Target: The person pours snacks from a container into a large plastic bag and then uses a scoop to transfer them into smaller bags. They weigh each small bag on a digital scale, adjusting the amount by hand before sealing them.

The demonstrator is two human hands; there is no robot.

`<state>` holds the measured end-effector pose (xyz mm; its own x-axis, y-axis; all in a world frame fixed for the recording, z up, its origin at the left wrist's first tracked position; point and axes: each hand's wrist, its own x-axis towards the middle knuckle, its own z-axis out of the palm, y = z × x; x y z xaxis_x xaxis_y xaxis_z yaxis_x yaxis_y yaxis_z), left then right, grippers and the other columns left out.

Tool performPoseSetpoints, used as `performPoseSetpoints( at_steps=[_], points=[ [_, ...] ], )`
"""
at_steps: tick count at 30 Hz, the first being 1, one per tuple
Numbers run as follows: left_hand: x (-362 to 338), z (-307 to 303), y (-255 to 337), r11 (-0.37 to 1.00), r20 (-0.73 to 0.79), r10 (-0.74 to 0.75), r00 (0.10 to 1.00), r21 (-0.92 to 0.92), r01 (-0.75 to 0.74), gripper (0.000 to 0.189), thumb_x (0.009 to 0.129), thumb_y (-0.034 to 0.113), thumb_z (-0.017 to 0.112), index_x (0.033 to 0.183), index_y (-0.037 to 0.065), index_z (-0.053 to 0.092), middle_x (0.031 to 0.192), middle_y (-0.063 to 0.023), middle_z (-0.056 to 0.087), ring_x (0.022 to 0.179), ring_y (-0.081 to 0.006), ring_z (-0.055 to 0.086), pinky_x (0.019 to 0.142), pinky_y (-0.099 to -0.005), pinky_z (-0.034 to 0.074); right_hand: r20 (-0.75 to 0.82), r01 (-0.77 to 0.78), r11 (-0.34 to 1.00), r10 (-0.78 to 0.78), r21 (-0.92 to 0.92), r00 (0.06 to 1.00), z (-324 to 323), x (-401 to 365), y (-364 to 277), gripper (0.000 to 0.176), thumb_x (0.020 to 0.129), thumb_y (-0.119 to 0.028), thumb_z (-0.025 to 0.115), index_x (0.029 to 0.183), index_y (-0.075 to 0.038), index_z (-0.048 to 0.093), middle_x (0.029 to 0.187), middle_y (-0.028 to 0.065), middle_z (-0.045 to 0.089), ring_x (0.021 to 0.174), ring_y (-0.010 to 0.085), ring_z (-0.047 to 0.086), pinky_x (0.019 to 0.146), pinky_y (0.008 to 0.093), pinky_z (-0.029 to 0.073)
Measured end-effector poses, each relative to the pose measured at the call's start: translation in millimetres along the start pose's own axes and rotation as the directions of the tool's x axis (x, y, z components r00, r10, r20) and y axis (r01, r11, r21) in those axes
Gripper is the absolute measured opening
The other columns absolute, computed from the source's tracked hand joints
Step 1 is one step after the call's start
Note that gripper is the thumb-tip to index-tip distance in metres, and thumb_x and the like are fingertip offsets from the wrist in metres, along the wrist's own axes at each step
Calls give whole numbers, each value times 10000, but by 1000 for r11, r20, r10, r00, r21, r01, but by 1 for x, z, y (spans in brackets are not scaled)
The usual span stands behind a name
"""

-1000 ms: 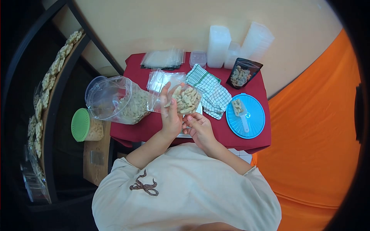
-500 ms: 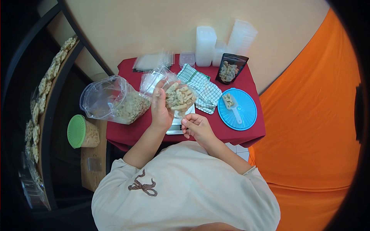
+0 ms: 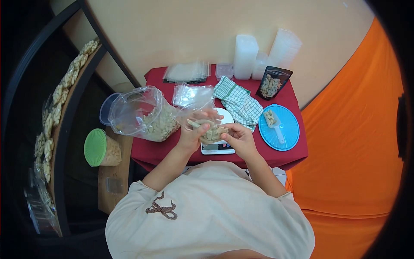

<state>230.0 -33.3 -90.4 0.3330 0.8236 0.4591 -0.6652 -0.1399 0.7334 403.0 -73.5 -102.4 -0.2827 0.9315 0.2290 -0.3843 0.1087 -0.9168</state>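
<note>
Left hand (image 3: 192,134): fingers curled round the left end of the small bag (image 3: 211,132), thumb on top; the grip is pressed together on the plastic.
Right hand (image 3: 241,138): meets the bag from the right, with the fingertips (image 3: 229,128) pinching its right end; this grip is also pressed together on the bag.
Small bag: clear plastic, filled with pale stick-shaped snacks, held between both hands and lying roughly level. It hangs over the front part of the scale (image 3: 220,149); whether it touches the scale I cannot tell.
Scale: white, with a round platform and a display strip at the near edge, standing on the red-covered worktop (image 3: 146,151), just in front of the person.
Large bag (image 3: 144,113): a big clear bag on the left of the worktop, its mouth open to the left and partly filled with the same snacks.
Loose bags (image 3: 192,94): empty clear bags lying flat behind the hands; a neater stack (image 3: 187,71) sits at the far edge.
Checked cloth (image 3: 239,101): green and white, crumpled, just right of the loose bags.
Blue lid (image 3: 290,139): round, on the right of the worktop, carrying a white scoop (image 3: 272,121) with a few snacks in it.
Black pouch (image 3: 272,84): upright at the far right, with snacks showing through its window.
White containers (image 3: 245,56): stacked against the wall behind the pouch.
Green-lidded jar (image 3: 95,147): on a lower surface to the left of the worktop, on its side.
Shelf (image 3: 64,82): far left, lined with packed snacks.
</note>
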Motion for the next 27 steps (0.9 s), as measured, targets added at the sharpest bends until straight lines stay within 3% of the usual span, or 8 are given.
performPoseSetpoints(
  at_steps=[5,7,10,12,15,16,18,27],
  points=[
    [-11,-12,24,973,12,-218,976,-73,218,513,787,215,676,1232,114,443,1169,-164,522,1162,-372,471,924,-497,439,-38,-116,992,114,-58,993,7,4,2,269,836,-65,620,1071,61,589,957,79,642,850,133,607,771,255,500],
    [-13,-8,33,946,101,-170,980,-264,191,774,737,320,721,1350,93,307,1256,-160,458,1247,-378,373,1004,-516,348,81,-201,979,197,35,977,8,3,6,283,853,-95,604,1080,72,579,947,99,644,832,153,619,733,271,519],
    [-12,-14,51,961,337,-121,934,-197,196,963,663,392,773,1382,58,228,1247,-143,440,1248,-354,365,1061,-510,249,82,-341,938,336,61,938,24,2,12,277,852,-98,606,1069,73,582,936,113,644,802,165,627,721,282,527],
    [-21,-35,38,958,325,-109,940,-219,186,1018,591,403,820,1365,41,267,1127,-119,493,1139,-324,462,1062,-506,238,59,-371,926,368,63,928,26,-2,28,284,857,-116,605,1081,57,579,956,100,642,841,171,615,708,283,518],
    [-29,-45,41,999,345,-20,939,-23,30,995,535,361,834,1320,16,330,1005,-77,510,944,-247,543,1038,-444,262,-519,-258,892,31,-372,854,16,-14,67,411,801,-204,678,1139,-11,546,1060,117,597,961,222,552,803,325,440],
    [-31,-49,42,999,348,-23,937,-26,34,995,535,361,834,1320,16,330,1005,-77,510,944,-247,543,1038,-444,262,-519,-314,528,-299,-789,801,10,-22,75,518,730,-216,731,1166,-45,510,1132,141,526,1044,287,473,884,399,371],
    [-36,-57,44,986,419,-30,908,-135,94,996,532,355,839,1320,14,334,1018,-83,512,912,-243,543,1012,-424,283,-667,-583,342,-231,-737,708,1,-39,86,612,668,-228,766,1184,-75,475,1195,136,452,1118,334,367,919,449,312],
    [-57,-80,54,962,454,-217,864,-52,269,944,548,302,831,1309,11,354,1017,-91,517,954,-228,520,1007,-395,297,-832,-812,300,92,-501,548,-9,-25,91,631,608,-242,805,1149,-196,484,1222,79,378,1117,314,321,922,442,290]
  ],
)
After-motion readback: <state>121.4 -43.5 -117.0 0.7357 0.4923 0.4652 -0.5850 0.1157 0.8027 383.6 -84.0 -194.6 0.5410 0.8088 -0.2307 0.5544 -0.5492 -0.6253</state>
